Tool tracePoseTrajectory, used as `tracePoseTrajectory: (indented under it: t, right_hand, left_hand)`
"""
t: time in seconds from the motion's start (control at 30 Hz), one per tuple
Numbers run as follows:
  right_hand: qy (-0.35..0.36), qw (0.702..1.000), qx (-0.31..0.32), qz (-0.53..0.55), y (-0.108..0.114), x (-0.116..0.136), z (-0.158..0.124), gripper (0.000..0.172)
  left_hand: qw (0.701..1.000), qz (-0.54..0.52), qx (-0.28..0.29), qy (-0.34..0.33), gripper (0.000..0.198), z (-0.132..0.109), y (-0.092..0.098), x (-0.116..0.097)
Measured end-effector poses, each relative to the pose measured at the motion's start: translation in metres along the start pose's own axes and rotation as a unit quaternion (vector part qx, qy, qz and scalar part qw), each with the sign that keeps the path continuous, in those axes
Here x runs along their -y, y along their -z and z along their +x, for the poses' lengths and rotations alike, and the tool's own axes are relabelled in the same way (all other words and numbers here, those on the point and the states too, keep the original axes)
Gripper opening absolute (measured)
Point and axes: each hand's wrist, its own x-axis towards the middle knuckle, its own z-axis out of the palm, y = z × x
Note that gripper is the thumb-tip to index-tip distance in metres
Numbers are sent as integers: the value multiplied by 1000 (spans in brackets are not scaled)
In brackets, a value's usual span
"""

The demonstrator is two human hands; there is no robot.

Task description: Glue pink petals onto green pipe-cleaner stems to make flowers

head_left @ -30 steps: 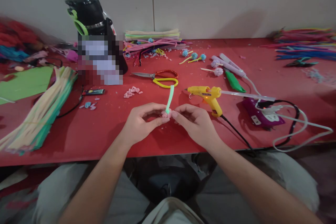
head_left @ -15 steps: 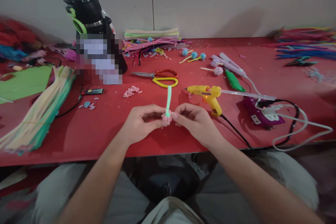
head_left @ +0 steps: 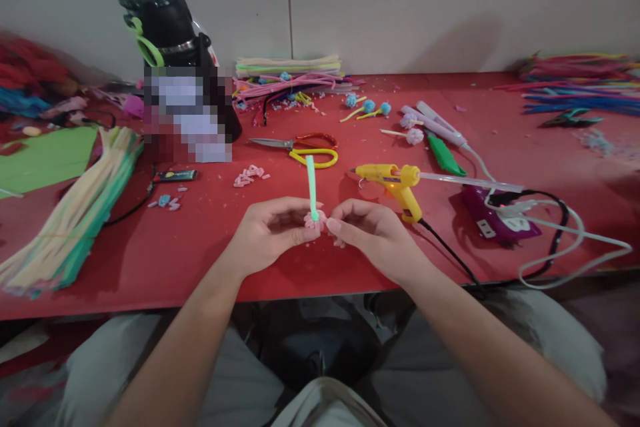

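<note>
Low over the front of the red table, my left hand [head_left: 273,233] pinches a pink pipe-cleaner flower [head_left: 315,219] between thumb and fingers. Its pale green stem [head_left: 311,183] points upward, leaning slightly left. Close against the flower's right side, my right hand [head_left: 373,233] is closed, thumb against fingers. Whatever its fingertips hold, if anything, is too small to make out. Beyond my left hand lies a small pile of cut pink pieces [head_left: 250,176]. A yellow hot glue gun [head_left: 393,177] rests past my right hand, its small light glowing orange.
Scissors [head_left: 300,147] lie behind the flower. Several blue flowers [head_left: 369,107] and lilac flowers [head_left: 414,137] sit farther back. A purple power strip [head_left: 493,220] with cords is at right. A black bottle [head_left: 163,27] and a pipe-cleaner bundle [head_left: 75,220] stand and lie at left.
The flower in my left hand has shifted slightly left and its stem now tips left instead of right. My right fingertips have come slightly away from the flower's middle.
</note>
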Motion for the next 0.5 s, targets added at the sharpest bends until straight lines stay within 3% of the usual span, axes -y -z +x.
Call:
tracePoseTrajectory:
  t: [0.23,0.5]
  right_hand:
    - [4,1000,5,6,-3,-1,0,27]
    - [-60,995,14,73,-2,-7,0,27]
  left_hand:
    - [1000,8,-3,-1,29,0,-2,1]
    - [1000,-1,24,-9,21,0,0,2]
